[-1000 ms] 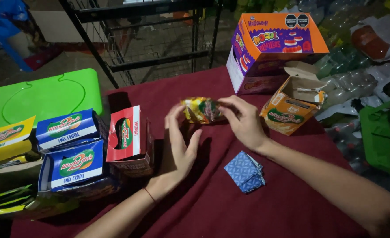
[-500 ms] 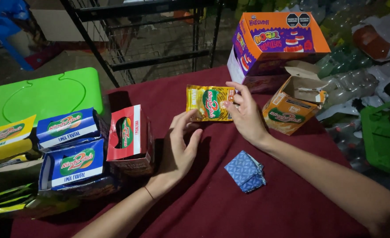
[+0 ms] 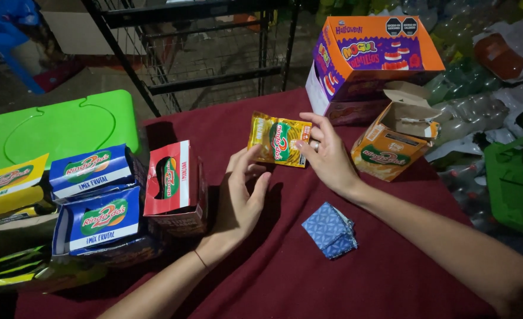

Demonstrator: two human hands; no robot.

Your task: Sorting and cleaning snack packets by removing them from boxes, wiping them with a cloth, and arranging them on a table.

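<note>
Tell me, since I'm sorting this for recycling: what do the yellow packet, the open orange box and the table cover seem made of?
The yellow packet, held in the right hand, looks like glossy plastic or foil film: it shines and creases. The open orange box seems printed cardboard, with stiff folded flaps. The table cover looks like matte dark red cloth, softly wrinkled.

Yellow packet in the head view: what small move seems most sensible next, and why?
Probably bring the left hand up to pinch the free left edge of the yellow packet. The right hand holds it only by its right edge, above the maroon cloth, and the left hand's fingers are open just below it, not clearly touching.
</note>
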